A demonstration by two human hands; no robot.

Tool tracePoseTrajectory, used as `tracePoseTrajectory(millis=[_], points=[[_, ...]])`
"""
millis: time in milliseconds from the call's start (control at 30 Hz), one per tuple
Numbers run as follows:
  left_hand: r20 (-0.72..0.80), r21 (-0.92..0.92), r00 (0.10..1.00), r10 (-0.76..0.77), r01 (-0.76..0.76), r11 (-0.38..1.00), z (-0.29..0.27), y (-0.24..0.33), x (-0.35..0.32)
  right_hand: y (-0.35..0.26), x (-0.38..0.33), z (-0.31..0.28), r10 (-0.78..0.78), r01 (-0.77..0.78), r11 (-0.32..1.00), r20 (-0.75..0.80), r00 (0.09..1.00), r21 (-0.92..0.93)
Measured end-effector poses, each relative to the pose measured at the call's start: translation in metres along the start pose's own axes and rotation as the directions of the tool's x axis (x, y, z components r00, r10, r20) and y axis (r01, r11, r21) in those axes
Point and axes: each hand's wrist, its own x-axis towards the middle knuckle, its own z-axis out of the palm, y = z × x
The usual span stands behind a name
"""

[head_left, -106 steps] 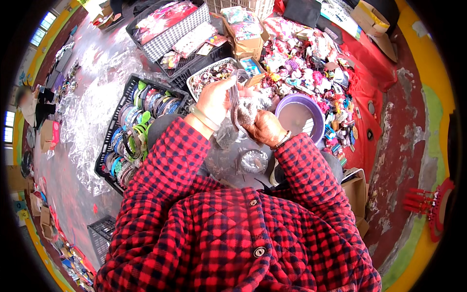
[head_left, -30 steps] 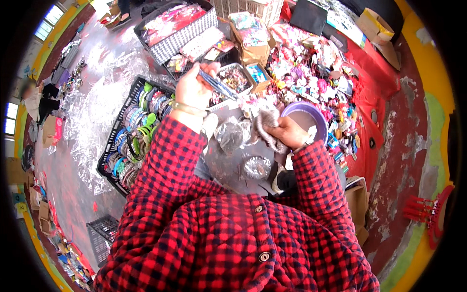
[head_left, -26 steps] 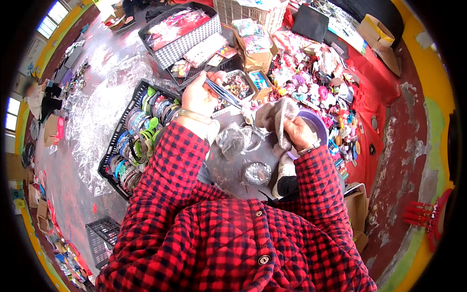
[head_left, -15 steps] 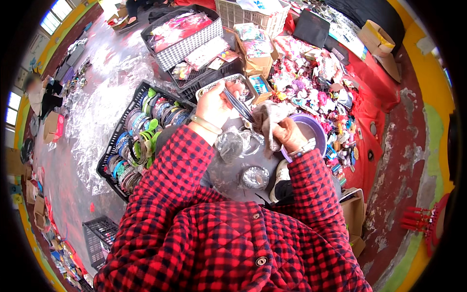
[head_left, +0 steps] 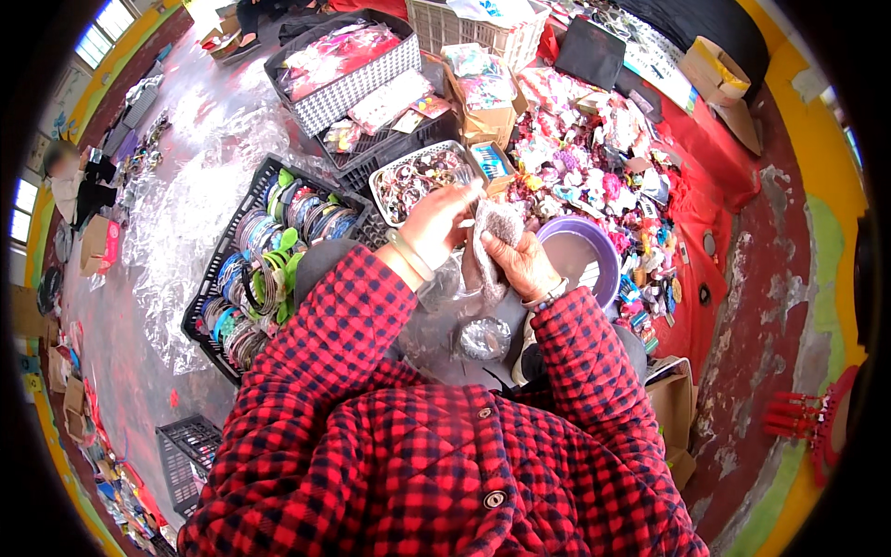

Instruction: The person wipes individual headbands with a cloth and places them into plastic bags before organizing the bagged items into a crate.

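At the far left of the frame we see a seated person (head_left: 69, 186), with a cardboard box (head_left: 96, 246) just below. Clear plastic sheeting (head_left: 172, 246) spreads over the floor (head_left: 139, 371) beside them. Left of centre, a black crate (head_left: 222, 247) holds rows of headbands (head_left: 264, 278), several with bright green parts. Above our hands, a white basket (head_left: 378, 194) is filled with small mixed pieces. Our left hand (head_left: 438, 225) reaches up toward the centre, its fingers close together beside the cloth; we cannot tell whether they grip anything behind it. The grey-brown cloth (head_left: 493, 243) hangs bunched in the upper middle of the frame, between our two hands. Below it on the floor lies a plastic-wrapped coil (head_left: 484, 338). Our right hand (head_left: 527, 268) pinches the cloth, thumb pressed on top. Just right of that, we have a purple basin (head_left: 613, 256), near a colourful heap of hair accessories (head_left: 594, 162). Red fabric (head_left: 719, 176) runs along the upper right.
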Motion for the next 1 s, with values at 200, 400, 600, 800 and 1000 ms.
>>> tracePoseTrajectory(millis=[200, 400, 600, 800, 1000], points=[[-0.130, 0.085, 0.988, 0.081, -0.070, 0.994, -0.001, -0.005, 0.001, 0.010, 0.008, -0.009, 0.018, -0.018, 0.989, -0.006, 1.000, -0.146], [-0.081, -0.012, 0.995, 0.066, -0.067, 0.998, -0.007, -0.001, 0.005, -0.001, 0.003, -0.006, 0.106, -0.107, 0.993, 0.025, 0.994, 0.041], [-0.104, 0.047, 0.990, 0.092, -0.088, 0.995, 0.006, 0.006, -0.004, -0.018, 0.000, -0.009, 0.121, -0.120, 0.993, 0.017, 0.993, -0.016], [-0.140, 0.090, 0.985, 0.105, -0.093, 0.992, 0.006, 0.006, -0.002, -0.011, -0.001, -0.012, 0.101, -0.100, 0.995, -0.092, 0.991, 0.014], [-0.153, 0.095, 0.981, 0.119, -0.106, 0.990, 0.015, 0.015, -0.009, -0.024, -0.005, -0.023, 0.213, -0.214, 0.977, -0.014, 0.977, -0.028]])
